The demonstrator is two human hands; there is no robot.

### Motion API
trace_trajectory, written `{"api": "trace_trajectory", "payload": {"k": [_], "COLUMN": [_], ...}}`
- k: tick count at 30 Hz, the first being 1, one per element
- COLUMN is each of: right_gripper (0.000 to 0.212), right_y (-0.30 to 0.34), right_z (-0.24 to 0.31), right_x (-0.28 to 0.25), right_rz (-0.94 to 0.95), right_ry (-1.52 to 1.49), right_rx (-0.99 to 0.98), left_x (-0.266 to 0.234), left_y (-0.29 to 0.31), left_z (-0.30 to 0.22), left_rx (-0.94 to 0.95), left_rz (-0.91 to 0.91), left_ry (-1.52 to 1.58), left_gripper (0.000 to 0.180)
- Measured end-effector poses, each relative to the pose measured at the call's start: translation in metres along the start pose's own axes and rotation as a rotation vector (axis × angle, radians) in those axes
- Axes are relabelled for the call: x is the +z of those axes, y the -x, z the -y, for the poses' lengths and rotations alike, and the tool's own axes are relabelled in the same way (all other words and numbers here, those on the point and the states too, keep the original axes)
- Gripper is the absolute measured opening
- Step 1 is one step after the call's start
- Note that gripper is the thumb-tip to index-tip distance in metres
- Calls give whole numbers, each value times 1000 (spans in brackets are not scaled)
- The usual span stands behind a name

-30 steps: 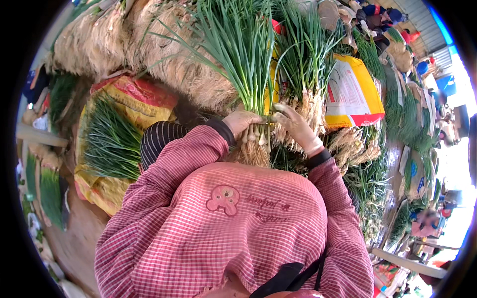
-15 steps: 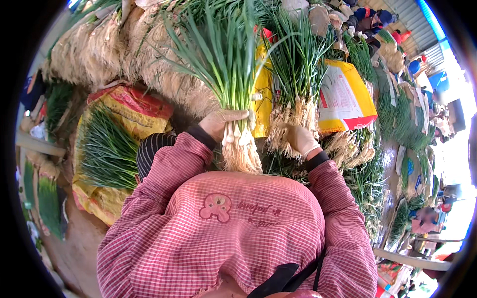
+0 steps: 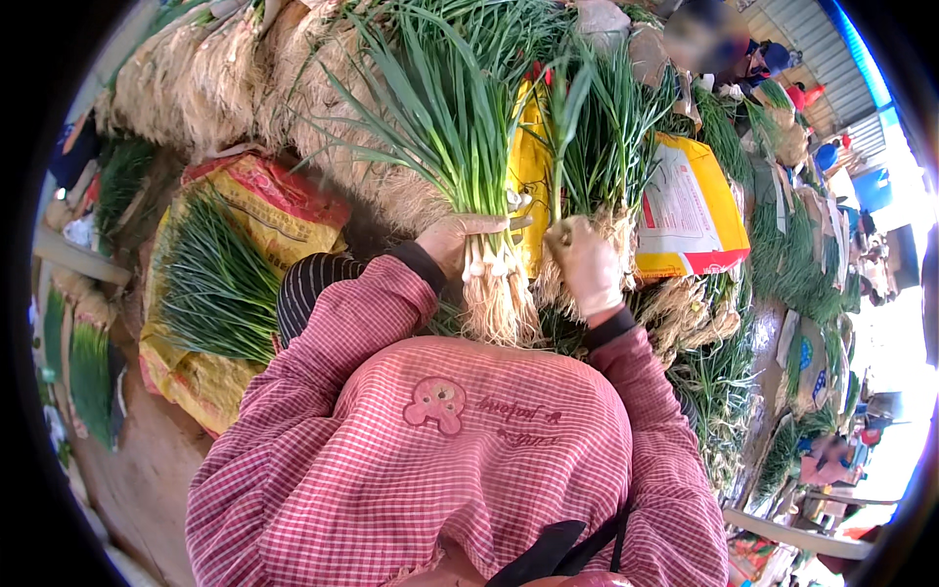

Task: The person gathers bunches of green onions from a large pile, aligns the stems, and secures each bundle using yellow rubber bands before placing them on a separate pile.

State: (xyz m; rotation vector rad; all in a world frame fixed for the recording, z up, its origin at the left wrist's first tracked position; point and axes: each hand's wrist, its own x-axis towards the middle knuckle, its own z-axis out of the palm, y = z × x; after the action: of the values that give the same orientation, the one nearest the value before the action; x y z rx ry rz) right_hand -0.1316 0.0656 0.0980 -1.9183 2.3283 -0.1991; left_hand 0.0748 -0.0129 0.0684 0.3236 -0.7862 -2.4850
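Observation:
A bunch of spring onions [image 3: 474, 161] stands upright in front of my chest, green leaves up, white bulbs and pale stringy roots hanging down. Pale-gloved, my left hand [image 3: 450, 241] is wrapped round its lower stems, just above the bulbs. Close by on the right, my right hand [image 3: 590, 266], gloved too, is closed on the lower part of a single spring onion [image 3: 558, 171]. Its leaves rise in front of a heap of spring onions [image 3: 616, 142], whose roots trail down behind that hand. The right fingertips partly hide the stem's end.
A yellow, white and red bag [image 3: 690, 210] lies right of the heap. Leftward, more spring onions [image 3: 215, 289] rest on a yellow and red sack [image 3: 259, 210]. Piled bundles with long roots [image 3: 196, 93] line the far side. People work among greens at the far right.
My right hand has risen slightly from the heap's roots and now grips one stalk beside the bunch. The held bunch has shifted a little right in view with my left hand still round it.

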Motion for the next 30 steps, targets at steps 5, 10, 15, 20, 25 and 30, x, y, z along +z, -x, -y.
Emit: {"api": "trace_trajectory", "payload": {"k": [5, 10, 15, 20, 25, 30], "right_gripper": [20, 53, 37, 20, 12, 24], "right_y": [43, -8, -30, -21, 16, 29], "right_z": [7, -30, 15, 18, 2, -84], "right_x": [27, 12, 0, 10, -21, -9], "right_rz": [67, 249, 308, -35, -141, 209], "right_ry": [45, -584, -1499, -946, -1516, -636], "right_rx": [-371, -329, -126, -247, -15, -263], "left_x": [13, -7, 7, 7, -7, -12], "left_y": [-3, -2, 4, 4, 1, -2], "left_z": [7, 15, 13, 15, 21, 26], "left_rx": [-157, -92, -126, -101, -118, -203], "left_rz": [-168, 63, 226, 191, 123, 96], "left_ry": [95, 153, 351, 328, 233, 170], "left_gripper": [37, 31, 27, 29, 29, 34]}}
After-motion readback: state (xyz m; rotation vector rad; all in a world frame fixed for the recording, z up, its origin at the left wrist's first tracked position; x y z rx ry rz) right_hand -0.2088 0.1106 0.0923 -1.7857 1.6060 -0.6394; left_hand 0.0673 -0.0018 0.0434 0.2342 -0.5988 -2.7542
